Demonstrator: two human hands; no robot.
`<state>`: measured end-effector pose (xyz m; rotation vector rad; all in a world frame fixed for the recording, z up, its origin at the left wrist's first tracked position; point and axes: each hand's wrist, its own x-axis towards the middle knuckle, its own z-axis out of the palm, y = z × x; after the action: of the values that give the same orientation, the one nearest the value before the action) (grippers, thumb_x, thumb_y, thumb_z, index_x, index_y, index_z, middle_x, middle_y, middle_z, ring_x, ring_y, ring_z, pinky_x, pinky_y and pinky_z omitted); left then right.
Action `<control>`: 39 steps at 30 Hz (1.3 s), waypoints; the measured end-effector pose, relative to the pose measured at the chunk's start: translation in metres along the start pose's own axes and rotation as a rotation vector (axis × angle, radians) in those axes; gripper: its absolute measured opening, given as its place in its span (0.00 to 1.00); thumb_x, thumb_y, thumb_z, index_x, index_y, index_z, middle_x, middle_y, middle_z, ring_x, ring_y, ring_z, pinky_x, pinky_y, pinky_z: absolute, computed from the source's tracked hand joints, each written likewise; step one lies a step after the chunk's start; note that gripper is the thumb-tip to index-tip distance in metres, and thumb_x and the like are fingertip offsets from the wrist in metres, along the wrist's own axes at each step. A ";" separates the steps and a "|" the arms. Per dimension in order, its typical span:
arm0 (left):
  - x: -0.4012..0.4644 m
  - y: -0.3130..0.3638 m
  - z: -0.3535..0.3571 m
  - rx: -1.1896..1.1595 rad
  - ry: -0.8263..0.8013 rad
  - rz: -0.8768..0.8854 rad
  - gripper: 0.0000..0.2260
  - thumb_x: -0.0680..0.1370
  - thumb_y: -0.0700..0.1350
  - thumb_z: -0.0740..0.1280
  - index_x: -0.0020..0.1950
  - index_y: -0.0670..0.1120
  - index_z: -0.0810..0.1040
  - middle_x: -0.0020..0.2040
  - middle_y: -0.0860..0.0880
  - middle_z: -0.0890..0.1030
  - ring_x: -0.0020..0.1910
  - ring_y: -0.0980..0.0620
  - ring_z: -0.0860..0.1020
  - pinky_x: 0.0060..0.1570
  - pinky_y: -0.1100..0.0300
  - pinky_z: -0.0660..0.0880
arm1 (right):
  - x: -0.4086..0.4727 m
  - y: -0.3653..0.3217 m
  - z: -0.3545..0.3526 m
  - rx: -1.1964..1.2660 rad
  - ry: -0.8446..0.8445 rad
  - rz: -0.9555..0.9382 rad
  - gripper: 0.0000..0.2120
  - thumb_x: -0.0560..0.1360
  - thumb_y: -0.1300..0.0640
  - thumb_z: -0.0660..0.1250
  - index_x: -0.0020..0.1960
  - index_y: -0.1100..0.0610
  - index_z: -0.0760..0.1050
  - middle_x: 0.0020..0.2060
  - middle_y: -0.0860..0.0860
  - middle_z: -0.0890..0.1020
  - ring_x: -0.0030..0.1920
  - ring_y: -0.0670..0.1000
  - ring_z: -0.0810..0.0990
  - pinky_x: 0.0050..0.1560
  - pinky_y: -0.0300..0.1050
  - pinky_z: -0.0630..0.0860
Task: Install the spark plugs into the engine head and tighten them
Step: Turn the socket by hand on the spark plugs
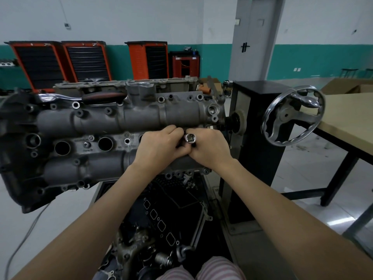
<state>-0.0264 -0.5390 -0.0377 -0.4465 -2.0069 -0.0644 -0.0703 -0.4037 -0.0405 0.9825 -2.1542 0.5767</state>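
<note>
- Your left hand (161, 146) and right hand (210, 148) together gripped the shiny steel socket (190, 138) over the grey cast engine head (121, 118).
- Seating step, likely; plug itself hidden.
- Next: chrome ratchet (80, 97) needed.

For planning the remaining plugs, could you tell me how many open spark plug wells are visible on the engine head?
2 fully visible on the engine head: one well at left, another to its right. A third shows partly beside the left hand; another may be hidden under the hands.
</note>
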 end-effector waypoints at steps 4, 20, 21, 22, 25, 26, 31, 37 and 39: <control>-0.001 0.000 0.001 -0.015 -0.023 0.033 0.14 0.74 0.47 0.62 0.32 0.41 0.74 0.28 0.45 0.73 0.21 0.45 0.71 0.17 0.60 0.64 | 0.000 -0.001 -0.003 -0.033 -0.009 -0.007 0.07 0.66 0.60 0.68 0.36 0.60 0.70 0.28 0.55 0.77 0.29 0.61 0.76 0.29 0.42 0.59; 0.000 -0.001 0.001 0.010 -0.051 0.006 0.12 0.73 0.48 0.60 0.34 0.41 0.71 0.31 0.45 0.72 0.22 0.47 0.70 0.22 0.63 0.57 | 0.000 0.001 -0.001 0.013 -0.033 -0.015 0.05 0.69 0.62 0.66 0.37 0.62 0.72 0.30 0.57 0.78 0.32 0.61 0.76 0.29 0.48 0.68; 0.000 -0.001 0.001 0.001 -0.044 -0.004 0.13 0.72 0.48 0.60 0.33 0.41 0.71 0.30 0.46 0.72 0.22 0.47 0.70 0.21 0.63 0.58 | 0.000 0.000 -0.002 0.016 -0.024 -0.018 0.05 0.69 0.62 0.66 0.36 0.62 0.72 0.30 0.57 0.78 0.32 0.61 0.76 0.29 0.48 0.68; 0.000 -0.001 0.001 -0.006 -0.034 -0.012 0.13 0.72 0.49 0.61 0.32 0.42 0.72 0.29 0.46 0.72 0.22 0.46 0.70 0.20 0.62 0.60 | 0.000 0.000 -0.003 0.015 -0.023 -0.017 0.05 0.69 0.62 0.66 0.36 0.62 0.73 0.30 0.57 0.78 0.32 0.61 0.76 0.29 0.48 0.68; -0.001 -0.002 0.001 -0.011 -0.012 -0.021 0.14 0.72 0.49 0.62 0.30 0.42 0.73 0.27 0.46 0.73 0.22 0.46 0.72 0.18 0.60 0.64 | 0.000 0.000 -0.001 0.015 -0.018 0.000 0.05 0.68 0.62 0.67 0.34 0.61 0.73 0.30 0.56 0.78 0.32 0.60 0.76 0.29 0.46 0.66; -0.001 -0.001 0.001 -0.011 -0.011 -0.017 0.14 0.72 0.49 0.63 0.30 0.42 0.73 0.27 0.46 0.73 0.21 0.46 0.72 0.18 0.60 0.64 | 0.000 0.001 0.000 0.015 -0.009 0.008 0.05 0.67 0.63 0.67 0.33 0.61 0.73 0.29 0.56 0.78 0.31 0.60 0.76 0.28 0.44 0.64; -0.001 0.000 -0.002 -0.022 -0.045 0.012 0.15 0.74 0.49 0.61 0.32 0.41 0.74 0.29 0.44 0.74 0.22 0.43 0.72 0.19 0.59 0.64 | 0.001 -0.001 -0.001 -0.017 0.018 0.012 0.08 0.66 0.61 0.69 0.36 0.60 0.69 0.26 0.54 0.76 0.27 0.60 0.75 0.28 0.42 0.59; 0.001 0.002 -0.003 -0.029 -0.079 -0.003 0.14 0.74 0.48 0.58 0.34 0.40 0.73 0.31 0.44 0.73 0.21 0.45 0.70 0.20 0.61 0.61 | 0.003 0.001 0.004 -0.061 -0.020 0.015 0.11 0.64 0.58 0.70 0.38 0.60 0.68 0.26 0.53 0.75 0.25 0.58 0.74 0.27 0.40 0.58; 0.001 0.002 -0.003 -0.031 -0.087 -0.013 0.14 0.74 0.48 0.58 0.34 0.40 0.72 0.32 0.44 0.73 0.22 0.45 0.70 0.20 0.61 0.61 | 0.002 0.003 0.005 -0.057 -0.045 0.002 0.09 0.66 0.59 0.68 0.39 0.61 0.69 0.28 0.54 0.76 0.28 0.59 0.75 0.27 0.42 0.60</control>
<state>-0.0236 -0.5374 -0.0357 -0.4635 -2.0964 -0.0857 -0.0757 -0.4055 -0.0426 0.9716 -2.1992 0.4951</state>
